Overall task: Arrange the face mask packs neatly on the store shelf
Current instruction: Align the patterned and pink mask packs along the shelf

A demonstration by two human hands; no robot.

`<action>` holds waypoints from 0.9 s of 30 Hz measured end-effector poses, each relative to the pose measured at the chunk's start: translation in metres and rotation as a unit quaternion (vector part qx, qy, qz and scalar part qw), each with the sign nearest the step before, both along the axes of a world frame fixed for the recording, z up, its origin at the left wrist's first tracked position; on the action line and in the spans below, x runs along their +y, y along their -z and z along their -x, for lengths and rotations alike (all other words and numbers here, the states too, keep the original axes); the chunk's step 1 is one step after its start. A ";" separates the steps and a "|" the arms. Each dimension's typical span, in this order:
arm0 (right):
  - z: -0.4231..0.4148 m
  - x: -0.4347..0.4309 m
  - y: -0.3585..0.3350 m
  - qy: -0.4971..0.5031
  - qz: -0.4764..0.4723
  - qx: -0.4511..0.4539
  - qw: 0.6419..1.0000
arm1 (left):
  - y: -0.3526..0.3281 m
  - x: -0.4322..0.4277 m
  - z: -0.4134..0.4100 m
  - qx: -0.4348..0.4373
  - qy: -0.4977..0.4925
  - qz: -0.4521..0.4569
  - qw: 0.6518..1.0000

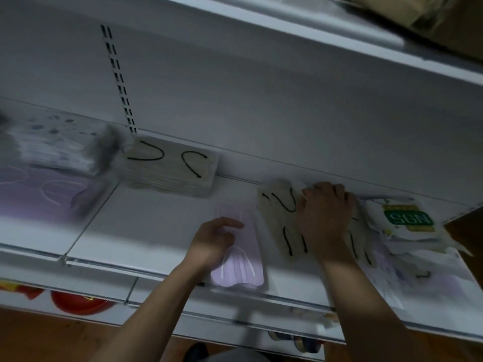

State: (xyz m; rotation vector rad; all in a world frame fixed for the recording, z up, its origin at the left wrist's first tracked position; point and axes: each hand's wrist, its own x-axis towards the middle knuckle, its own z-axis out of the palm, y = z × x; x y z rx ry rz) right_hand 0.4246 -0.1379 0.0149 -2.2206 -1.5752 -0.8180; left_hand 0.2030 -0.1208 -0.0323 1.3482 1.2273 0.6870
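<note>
On the white shelf (156,226) a lilac mask pack (240,267) lies near the front edge. My left hand (213,240) rests on its left side, fingers loosely curved over it. To its right lie beige mask packs with black ear loops (277,218); my right hand (325,215) grips them from above, fingers curled over the far edge. A neat beige stack (172,165) sits at the back. Further left are a patterned white stack (55,145) and a lilac stack (39,194).
At the right lies a loose heap of packs, one with a green N95 label (409,218). An upper shelf (339,43) overhangs above. Red items (78,303) show on the shelf below. The view is motion-blurred at the left.
</note>
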 end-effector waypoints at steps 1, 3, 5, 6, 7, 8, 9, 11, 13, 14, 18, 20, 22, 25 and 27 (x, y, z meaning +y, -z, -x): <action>0.004 0.000 -0.003 -0.023 -0.037 0.004 0.999 | 0.000 0.000 -0.001 -0.016 0.001 0.031 0.999; 0.016 -0.006 0.000 -0.083 -0.083 0.006 0.993 | -0.005 0.003 -0.004 -0.081 -0.004 0.130 0.988; 0.030 -0.018 0.011 -0.163 -0.080 0.012 0.983 | -0.013 0.012 -0.007 -0.155 -0.002 0.244 0.957; 0.037 -0.026 0.019 -0.206 -0.076 0.021 0.976 | -0.014 0.017 -0.007 -0.183 0.007 0.285 0.941; 0.043 -0.033 0.027 -0.246 -0.073 0.033 0.966 | -0.015 0.023 -0.006 -0.217 0.018 0.318 0.923; 0.047 -0.040 0.035 -0.282 -0.073 0.039 0.956 | -0.016 0.028 -0.005 -0.251 0.022 0.346 0.904; 0.049 -0.047 0.042 -0.314 -0.072 0.045 0.946 | -0.018 0.032 -0.005 -0.269 0.021 0.365 0.891; 0.048 -0.059 0.053 -0.350 -0.058 0.067 0.933 | -0.020 0.041 -0.007 -0.247 0.037 0.359 0.899; 0.042 -0.068 0.062 -0.358 -0.030 0.094 0.928 | -0.023 0.045 -0.010 -0.200 0.068 0.341 0.916; 0.039 -0.071 0.065 -0.355 -0.017 0.109 0.928 | -0.022 0.047 -0.012 -0.174 0.074 0.340 0.921; 0.034 -0.081 0.056 -0.324 0.076 0.184 0.925 | -0.015 0.046 -0.016 -0.075 0.060 0.290 0.952; 0.029 -0.087 0.053 -0.285 0.142 0.209 0.925 | -0.012 0.043 -0.018 -0.055 0.051 0.254 0.964; 0.021 -0.087 0.056 -0.236 0.167 0.192 0.938 | -0.011 0.037 -0.018 -0.047 0.036 0.220 0.974; 0.015 -0.082 0.060 -0.158 0.173 0.161 0.959 | -0.013 0.030 -0.016 -0.002 0.013 0.141 0.990; 0.016 -0.077 0.058 -0.107 0.184 0.143 0.967 | -0.020 0.026 -0.010 0.063 0.007 0.068 0.996</action>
